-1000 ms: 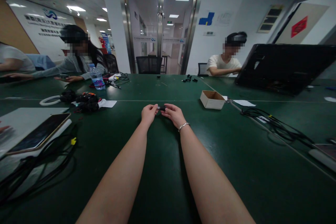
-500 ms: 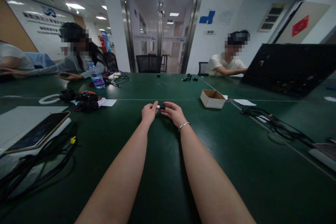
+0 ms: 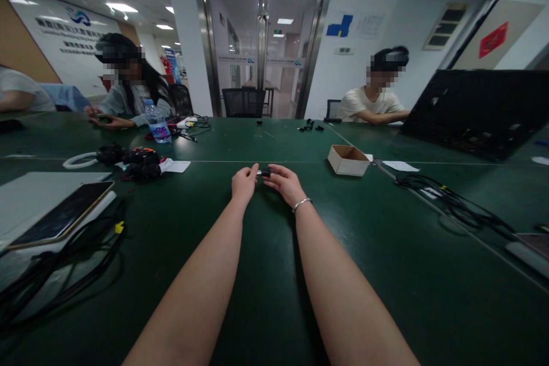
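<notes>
Out over the middle of the green table, both my hands meet at a small black and silver cylindrical piece (image 3: 265,172). My left hand (image 3: 243,184) pinches its silver end between thumb and fingers. At the black end, my right hand (image 3: 286,184) has its thumb and fingertips closed around the piece; a silver bracelet circles that wrist. The piece is too small for me to tell its exact kind, and my fingers cover part of it.
Right of my hands stands an open cardboard box (image 3: 348,161). Black cables (image 3: 454,203) lie farther right, near a large dark screen (image 3: 480,111). On the left are a phone (image 3: 64,214), a bottle (image 3: 158,123) and a black device (image 3: 141,163). People sit across the table.
My hands stay almost in place; slightly less of the piece's silver part shows between them. The person at the left has brought their hands together at a small object.
</notes>
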A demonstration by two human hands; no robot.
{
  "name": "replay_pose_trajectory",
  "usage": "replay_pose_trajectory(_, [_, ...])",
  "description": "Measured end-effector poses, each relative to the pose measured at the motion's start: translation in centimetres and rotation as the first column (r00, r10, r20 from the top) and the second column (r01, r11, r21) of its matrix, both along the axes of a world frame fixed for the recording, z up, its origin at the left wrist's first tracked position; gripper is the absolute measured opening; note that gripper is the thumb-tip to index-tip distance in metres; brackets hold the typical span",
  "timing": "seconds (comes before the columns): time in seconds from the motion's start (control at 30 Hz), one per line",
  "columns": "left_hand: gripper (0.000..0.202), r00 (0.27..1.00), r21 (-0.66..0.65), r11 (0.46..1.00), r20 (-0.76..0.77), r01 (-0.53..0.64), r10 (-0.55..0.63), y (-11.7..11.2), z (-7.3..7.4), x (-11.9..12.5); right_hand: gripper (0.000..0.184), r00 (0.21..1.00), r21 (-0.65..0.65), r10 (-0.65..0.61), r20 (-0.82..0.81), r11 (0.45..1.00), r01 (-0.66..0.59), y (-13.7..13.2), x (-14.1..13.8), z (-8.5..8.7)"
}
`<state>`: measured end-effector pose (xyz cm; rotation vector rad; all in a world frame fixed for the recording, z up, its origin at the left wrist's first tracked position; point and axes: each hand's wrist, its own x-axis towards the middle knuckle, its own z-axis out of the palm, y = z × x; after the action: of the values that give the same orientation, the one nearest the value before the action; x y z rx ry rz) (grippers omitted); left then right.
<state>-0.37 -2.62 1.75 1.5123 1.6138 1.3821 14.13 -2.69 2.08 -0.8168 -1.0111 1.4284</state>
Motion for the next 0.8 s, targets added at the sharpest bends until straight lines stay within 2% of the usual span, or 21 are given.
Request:
replay_pose_trajectory(0.13, [0.032, 0.993, 0.050, 0.998, 0.109, 0.033, -0.038, 0.7, -0.7, 0.1, 0.022, 0.999, -0.041, -0.032, -0.005, 0.999, 0.032, 0.0, 0.0, 0.1])
replay_pose_trajectory(0.27, [0.015, 0.972, 0.188, 0.974, 0.174, 0.125, -0.158, 1.1, -0.7, 0.3, 0.012, 0.997, -0.077, -0.072, -0.034, 0.995, 0.070, 0.3, 0.0, -0.1])
replay_pose_trajectory(0.37, [0.011, 0.949, 0.249, 0.948, 0.195, 0.198, -0.249, 1.0, -0.4, 0.4, 0.009, 0.993, -0.082, -0.099, -0.057, 0.992, 0.094, 0.6, 0.0, -0.3])
replay_pose_trajectory(0.47, [0.018, 0.929, 0.196, 0.956, 0.258, 0.220, -0.267, 0.9, -0.3, 0.4, 0.010, 0.993, -0.078, -0.100, -0.058, 0.992, 0.096, 0.7, 0.0, -0.4])
replay_pose_trajectory(0.57, [0.024, 0.925, 0.025, 0.983, 0.333, 0.182, -0.180, 1.0, -0.6, 0.4, 0.007, 0.994, -0.084, -0.101, -0.042, 0.992, 0.097, 0.6, 0.0, -0.3])
replay_pose_trajectory(0.63, [0.031, 0.933, -0.044, 0.982, 0.322, 0.185, -0.162, 1.1, -0.7, 0.4, 0.004, 0.994, -0.086, -0.100, -0.034, 0.992, 0.096, 0.6, -0.1, -0.2])
replay_pose_trajectory(0.73, [0.024, 0.936, 0.005, 0.976, 0.281, 0.219, -0.211, 1.2, -0.8, 0.4, 0.005, 0.994, -0.087, -0.102, -0.029, 0.991, 0.099, 0.5, -0.1, -0.1])
replay_pose_trajectory(0.8, [0.031, 0.930, 0.019, 0.975, 0.296, 0.221, -0.216, 1.1, -0.7, 0.4, 0.005, 0.994, -0.088, -0.105, -0.028, 0.991, 0.102, 0.5, -0.1, 0.0])
